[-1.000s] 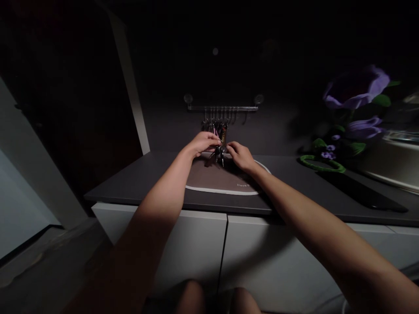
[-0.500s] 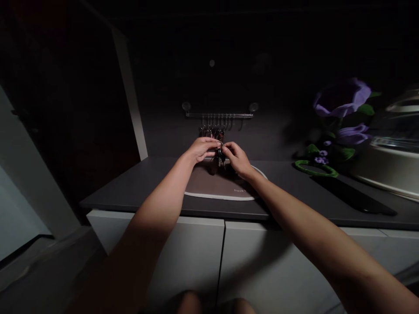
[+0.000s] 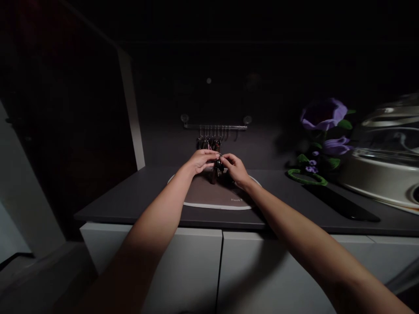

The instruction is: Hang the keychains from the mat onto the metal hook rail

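Above mat (image 3: 209, 196), hands (image 3: 200, 161) pinching keys (image 3: 219, 165), arms (image 3: 165, 203) outstretched

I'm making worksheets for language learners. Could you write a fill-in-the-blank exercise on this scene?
The brown mat is edged in ____.
Slim, curved ____ hang from the rail.
The largest flower is ____ in colour.
The right hand is nearer that flower than the ____ hand.

Missing words: white; hooks; purple; left.
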Tool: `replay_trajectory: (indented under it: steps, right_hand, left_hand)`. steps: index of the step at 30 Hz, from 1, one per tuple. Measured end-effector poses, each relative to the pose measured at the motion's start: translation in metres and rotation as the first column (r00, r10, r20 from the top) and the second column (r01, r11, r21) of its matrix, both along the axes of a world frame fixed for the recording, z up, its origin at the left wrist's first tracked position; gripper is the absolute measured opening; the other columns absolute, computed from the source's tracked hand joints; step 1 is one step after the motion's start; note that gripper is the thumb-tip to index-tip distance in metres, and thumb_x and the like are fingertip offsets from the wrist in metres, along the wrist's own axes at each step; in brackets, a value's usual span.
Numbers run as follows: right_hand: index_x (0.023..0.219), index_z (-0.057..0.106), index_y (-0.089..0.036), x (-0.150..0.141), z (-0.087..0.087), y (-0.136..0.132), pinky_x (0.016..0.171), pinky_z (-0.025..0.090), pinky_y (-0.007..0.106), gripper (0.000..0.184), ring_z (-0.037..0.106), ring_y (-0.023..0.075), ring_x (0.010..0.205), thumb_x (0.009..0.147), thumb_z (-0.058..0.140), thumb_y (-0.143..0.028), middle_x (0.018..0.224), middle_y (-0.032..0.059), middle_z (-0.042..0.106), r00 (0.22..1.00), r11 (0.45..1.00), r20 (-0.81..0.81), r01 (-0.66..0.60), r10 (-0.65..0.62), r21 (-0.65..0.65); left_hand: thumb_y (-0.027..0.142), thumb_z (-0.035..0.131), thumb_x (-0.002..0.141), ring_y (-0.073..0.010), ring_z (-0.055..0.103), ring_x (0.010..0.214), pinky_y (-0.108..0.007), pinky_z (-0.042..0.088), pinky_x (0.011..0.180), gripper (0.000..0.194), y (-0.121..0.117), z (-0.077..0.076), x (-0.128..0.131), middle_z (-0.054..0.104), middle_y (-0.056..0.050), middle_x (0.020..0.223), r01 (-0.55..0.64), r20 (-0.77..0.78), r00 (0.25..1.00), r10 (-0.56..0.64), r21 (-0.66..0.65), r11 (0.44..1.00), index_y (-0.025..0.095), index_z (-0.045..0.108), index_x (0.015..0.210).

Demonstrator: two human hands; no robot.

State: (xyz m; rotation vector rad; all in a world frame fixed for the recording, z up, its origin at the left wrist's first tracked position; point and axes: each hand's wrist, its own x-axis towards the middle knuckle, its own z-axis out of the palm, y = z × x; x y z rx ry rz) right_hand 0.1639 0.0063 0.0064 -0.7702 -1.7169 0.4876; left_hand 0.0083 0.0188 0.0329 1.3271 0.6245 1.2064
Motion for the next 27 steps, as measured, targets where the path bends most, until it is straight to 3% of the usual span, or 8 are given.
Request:
replay_trajectory:
  steps: [9, 14, 17, 21, 27]
  right_hand:
    - [0.078, 0.052, -0.018, -0.002, 0.000, 0.001, 0.059, 0.040, 0.021, 0.026, 0.044, 0.0094, 0.061, 0.072, 0.052, -0.043, 0.069, -0.0023, 0.049, 0.990, 0.995, -0.137, -0.054, 0.042, -0.086]
    - [0.078, 0.049, -0.019, 0.000, 0.006, 0.011, 0.057, 0.040, 0.021, 0.028, 0.045, 0.0102, 0.062, 0.072, 0.049, -0.046, 0.069, -0.0016, 0.049, 0.984, 0.994, -0.166, 0.047, -0.063, -0.096]
    - [0.079, 0.049, -0.019, 0.003, 0.014, 0.023, 0.055, 0.040, 0.021, 0.030, 0.045, 0.0101, 0.061, 0.073, 0.045, -0.048, 0.068, -0.0017, 0.050, 0.977, 0.987, -0.150, 0.137, -0.148, -0.083]
    - [0.079, 0.050, -0.017, 0.005, 0.029, 0.043, 0.057, 0.040, 0.021, 0.034, 0.046, 0.0105, 0.062, 0.074, 0.041, -0.049, 0.066, -0.0016, 0.052, 0.954, 0.960, -0.110, 0.278, -0.279, -0.023]
    - [0.083, 0.053, -0.015, 0.002, 0.056, 0.069, 0.063, 0.041, 0.024, 0.031, 0.049, 0.0115, 0.067, 0.076, 0.040, -0.042, 0.074, 0.0012, 0.057, 0.899, 0.913, -0.164, 0.405, -0.407, -0.047]
  left_hand:
    - [0.021, 0.067, 0.066, -0.0082, 0.058, 0.071, -0.032, 0.045, 0.083, 0.014, -0.008, 0.003, 0.003, 0.065, -0.004, 0.081, -0.006, 0.031, 0.999, 0.006, -0.025, 1.000, 0.013, 0.062, 0.077]
    - [0.026, 0.061, 0.071, -0.0093, 0.060, 0.071, -0.027, 0.048, 0.074, 0.013, -0.008, 0.004, 0.004, 0.065, -0.005, 0.083, -0.140, -0.012, 0.990, 0.140, -0.033, 0.990, 0.014, 0.059, 0.078]
    - [0.025, 0.058, 0.073, -0.0084, 0.058, 0.066, -0.021, 0.047, 0.064, 0.012, -0.003, 0.002, 0.005, 0.064, -0.005, 0.077, -0.260, -0.130, 0.958, 0.256, -0.017, 0.965, 0.014, 0.058, 0.077]
    - [0.020, 0.058, 0.071, -0.0070, 0.053, 0.055, -0.017, 0.041, 0.052, 0.007, 0.004, -0.004, 0.007, 0.062, -0.004, 0.068, -0.380, -0.320, 0.860, 0.397, 0.117, 0.918, 0.013, 0.058, 0.069]
    - [0.014, 0.053, 0.070, -0.0084, 0.053, 0.051, -0.020, 0.040, 0.052, 0.010, 0.014, -0.013, 0.006, 0.059, -0.002, 0.059, -0.341, -0.481, 0.713, 0.511, 0.398, 0.851, 0.013, 0.058, 0.061]
